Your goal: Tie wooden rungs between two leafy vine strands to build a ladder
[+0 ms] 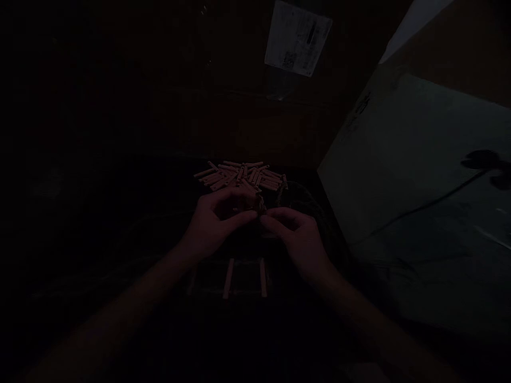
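The view is very dark. My left hand (pixel 209 221) is closed, thumb and fingers pinched together at the middle of the view. My right hand (pixel 301 236) meets it there, also in a pinch. Between the fingertips shows a small, dark, uneven thing (pixel 261 203), too dim to name. Just beyond my hands lies a heap of slim, pale pinkish strips (pixel 243 175). Nearer to me, a left strip (pixel 228 278) and a right strip (pixel 263 277) lie apart, roughly side by side, on the dark work surface (pixel 159 319).
A reddish-brown panel (pixel 239 122) rises behind the heap, bearing a whitish paper sheet (pixel 298 40). At the right stands a pale, slanting wall (pixel 419 159) with a dark cable (pixel 431 205) across it.
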`<state>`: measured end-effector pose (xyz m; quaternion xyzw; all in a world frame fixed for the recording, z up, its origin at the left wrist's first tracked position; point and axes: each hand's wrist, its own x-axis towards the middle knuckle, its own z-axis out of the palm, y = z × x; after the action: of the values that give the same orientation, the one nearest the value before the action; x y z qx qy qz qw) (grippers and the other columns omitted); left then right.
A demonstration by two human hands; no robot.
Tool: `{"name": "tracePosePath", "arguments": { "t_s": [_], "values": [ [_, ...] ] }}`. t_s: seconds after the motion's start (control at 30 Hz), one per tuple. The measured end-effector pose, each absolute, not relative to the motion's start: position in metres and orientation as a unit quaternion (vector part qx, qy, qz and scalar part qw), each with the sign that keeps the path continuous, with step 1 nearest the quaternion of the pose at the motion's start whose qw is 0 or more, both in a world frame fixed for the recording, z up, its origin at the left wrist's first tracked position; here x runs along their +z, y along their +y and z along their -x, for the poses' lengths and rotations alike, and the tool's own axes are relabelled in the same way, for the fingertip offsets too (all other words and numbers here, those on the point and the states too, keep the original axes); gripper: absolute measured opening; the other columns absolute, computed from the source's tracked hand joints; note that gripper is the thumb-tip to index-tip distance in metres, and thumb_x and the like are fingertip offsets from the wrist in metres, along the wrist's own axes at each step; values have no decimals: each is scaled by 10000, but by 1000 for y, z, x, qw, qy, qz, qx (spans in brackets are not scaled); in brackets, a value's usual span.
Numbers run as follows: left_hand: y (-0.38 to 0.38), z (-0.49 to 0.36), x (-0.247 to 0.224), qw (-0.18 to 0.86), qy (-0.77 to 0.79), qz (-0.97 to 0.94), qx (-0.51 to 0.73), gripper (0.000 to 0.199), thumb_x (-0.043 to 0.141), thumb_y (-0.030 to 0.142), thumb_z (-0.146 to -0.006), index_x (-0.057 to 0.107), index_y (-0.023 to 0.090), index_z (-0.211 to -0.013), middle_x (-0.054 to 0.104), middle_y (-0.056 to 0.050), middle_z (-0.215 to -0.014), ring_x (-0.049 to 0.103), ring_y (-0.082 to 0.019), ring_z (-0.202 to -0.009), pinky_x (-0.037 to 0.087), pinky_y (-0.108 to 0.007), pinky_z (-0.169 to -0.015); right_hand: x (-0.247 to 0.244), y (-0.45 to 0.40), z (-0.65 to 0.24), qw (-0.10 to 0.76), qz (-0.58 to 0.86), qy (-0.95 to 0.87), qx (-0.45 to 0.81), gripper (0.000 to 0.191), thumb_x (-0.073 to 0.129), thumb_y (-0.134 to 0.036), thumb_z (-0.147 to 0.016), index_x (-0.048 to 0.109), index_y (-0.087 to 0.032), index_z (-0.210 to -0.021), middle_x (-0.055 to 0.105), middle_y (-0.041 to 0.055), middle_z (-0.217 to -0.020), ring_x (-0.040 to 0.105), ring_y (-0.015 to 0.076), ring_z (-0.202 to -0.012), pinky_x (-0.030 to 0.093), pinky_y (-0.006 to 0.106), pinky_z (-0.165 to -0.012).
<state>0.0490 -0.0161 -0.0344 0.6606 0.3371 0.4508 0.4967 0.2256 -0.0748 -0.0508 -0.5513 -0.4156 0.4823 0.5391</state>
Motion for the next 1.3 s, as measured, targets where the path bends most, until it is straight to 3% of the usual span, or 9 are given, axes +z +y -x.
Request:
{"name": "tracePosePath", "arguments": {
  "t_s": [0.4,0.63,0.9,1.3],
  "values": [
    [-16,-45,-35,367,384,-736,419,160,691,318,-887,790,194,-910,707,-40,-889,641,-197,-852,487,-296,-775,-49,-73,-225,533,514,-368,562,277,905,-411,-666,802,-218,-836,750,12,-861,672,156,-790,554,265,-685],
    [-11,-42,-36,448,315,-746,379,147,668,261,-885,799,205,-924,716,-28,-911,654,-186,-867,488,-293,-805,-57,-71,-226,532,484,-337,608,309,934,-410,-642,804,-216,-845,734,1,-841,649,129,-749,557,240,-653],
    [-9,-38,-27,450,347,-752,333,152,722,326,-853,771,183,-860,694,-30,-860,640,-185,-836,478,-281,-757,-55,-73,-226,530,487,-342,604,318,931,-416,-645,804,-210,-851,744,9,-866,662,136,-767,558,240,-665],
    [-6,-36,-24,440,363,-752,331,109,698,267,-801,681,163,-775,650,-5,-796,610,-158,-773,462,-254,-708,-52,-72,-227,535,473,-326,620,279,932,-386,-649,804,-223,-835,744,-7,-839,661,125,-753,545,230,-674]
  ]
}}
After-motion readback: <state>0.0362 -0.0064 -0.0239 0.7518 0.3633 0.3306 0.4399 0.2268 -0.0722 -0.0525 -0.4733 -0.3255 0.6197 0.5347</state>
